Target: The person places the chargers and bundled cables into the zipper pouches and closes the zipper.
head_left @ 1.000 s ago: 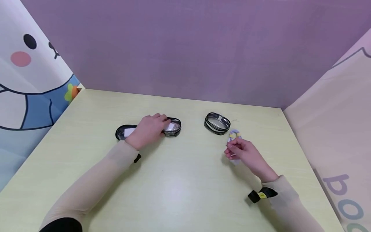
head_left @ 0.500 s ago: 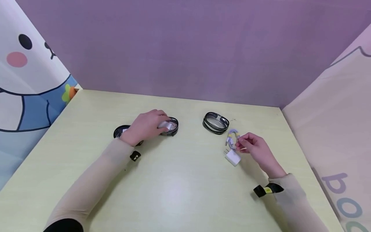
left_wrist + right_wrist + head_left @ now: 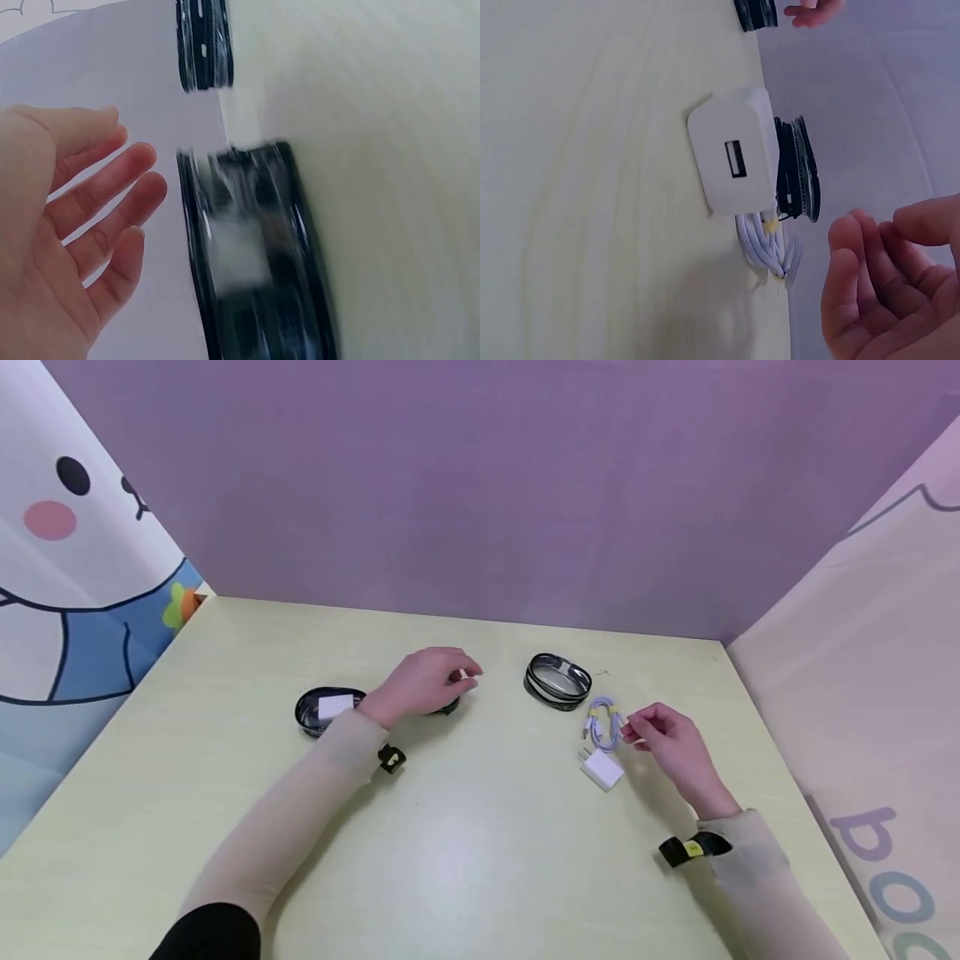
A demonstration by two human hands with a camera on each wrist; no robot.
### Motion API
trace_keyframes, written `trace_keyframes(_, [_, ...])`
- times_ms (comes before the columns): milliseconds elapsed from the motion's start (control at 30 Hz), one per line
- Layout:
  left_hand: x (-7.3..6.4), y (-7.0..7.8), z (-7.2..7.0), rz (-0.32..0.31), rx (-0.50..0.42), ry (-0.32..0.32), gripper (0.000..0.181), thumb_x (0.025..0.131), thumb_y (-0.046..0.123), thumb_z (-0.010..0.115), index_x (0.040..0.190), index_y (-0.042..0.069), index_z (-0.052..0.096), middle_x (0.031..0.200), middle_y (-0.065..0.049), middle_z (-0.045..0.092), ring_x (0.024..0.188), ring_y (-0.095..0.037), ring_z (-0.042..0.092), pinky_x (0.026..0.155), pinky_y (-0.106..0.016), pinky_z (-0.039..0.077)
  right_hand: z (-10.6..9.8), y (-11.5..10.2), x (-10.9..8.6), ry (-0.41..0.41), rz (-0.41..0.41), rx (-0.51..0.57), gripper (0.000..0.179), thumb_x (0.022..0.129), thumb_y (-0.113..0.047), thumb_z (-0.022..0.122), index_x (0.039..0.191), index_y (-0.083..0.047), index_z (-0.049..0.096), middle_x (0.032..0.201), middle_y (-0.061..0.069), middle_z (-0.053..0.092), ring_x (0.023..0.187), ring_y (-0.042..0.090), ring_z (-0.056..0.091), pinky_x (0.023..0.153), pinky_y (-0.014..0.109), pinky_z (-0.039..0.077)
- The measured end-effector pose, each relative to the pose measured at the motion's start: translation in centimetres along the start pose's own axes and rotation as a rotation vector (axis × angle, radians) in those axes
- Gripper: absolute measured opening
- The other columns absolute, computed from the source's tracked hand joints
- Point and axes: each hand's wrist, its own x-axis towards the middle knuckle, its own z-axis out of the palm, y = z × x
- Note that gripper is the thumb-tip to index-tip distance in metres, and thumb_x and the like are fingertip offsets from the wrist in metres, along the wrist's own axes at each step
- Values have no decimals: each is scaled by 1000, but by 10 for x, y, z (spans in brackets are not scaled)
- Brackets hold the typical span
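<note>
My left hand [image 3: 427,681] hovers with bent fingers and holds nothing. Beneath it, a black coiled cable [image 3: 450,706] is mostly hidden in the head view; in the left wrist view a blurred black coil [image 3: 196,247] has a white block [image 3: 238,255] inside. To the left lies another black coil [image 3: 306,714] with a white block [image 3: 334,706] on it. My right hand [image 3: 675,752], loosely curled and holding nothing, is just right of a lavender cable [image 3: 602,739] bundled with yellow ties. A white USB charger [image 3: 602,769] lies at that cable's near end.
Another black coiled cable [image 3: 558,682] stands behind the lavender one, between the hands. All of it is on a pale wood table [image 3: 450,843]. A purple panel [image 3: 480,493] rises along the back, with printed cloth [image 3: 855,710] on the right side.
My left hand has let go of the white block in the coil and shifted right. My right hand has drawn off rightward, uncovering the white charger and the lavender cable.
</note>
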Motion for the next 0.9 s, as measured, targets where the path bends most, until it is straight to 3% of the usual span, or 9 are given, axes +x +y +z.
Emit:
trace_keyframes(133, [16, 9, 5, 11, -25, -23, 30, 98, 27, 64, 124, 14, 70, 115, 5, 68, 97, -13, 62, 86, -32, 49, 0, 3, 5, 32, -6, -82, 25, 105, -14, 51, 110, 8, 60, 105, 23, 66, 88, 18, 65, 76, 30, 56])
trace_keyframes(367, [42, 18, 19, 22, -36, -46, 34, 98, 29, 65, 130, 17, 66, 124, 3, 64, 106, -15, 60, 92, -32, 46, 0, 9, 13, 86, 8, -231, 24, 102, -19, 57, 107, 3, 64, 98, 16, 62, 84, 22, 54, 66, 26, 47])
trace_keyframes(733, [75, 32, 38, -8, 26, -66, 42, 95, 28, 68, 135, 18, 62, 145, 0, 51, 137, -19, 42, 113, -33, 31, -2, 17, 24, -5, 74, -329, 29, 97, -25, 66, 110, 1, 64, 100, 14, 66, 87, 23, 58, 69, 29, 49])
trace_keyframes(900, [83, 36, 47, -5, 32, -131, 50, 95, 28, 68, 143, 19, 55, 156, -2, 39, 143, -23, 34, 116, -36, 27, 0, 17, 28, -42, 90, -348, 24, 96, -21, 66, 108, 0, 64, 99, 13, 65, 86, 25, 56, 71, 33, 46])
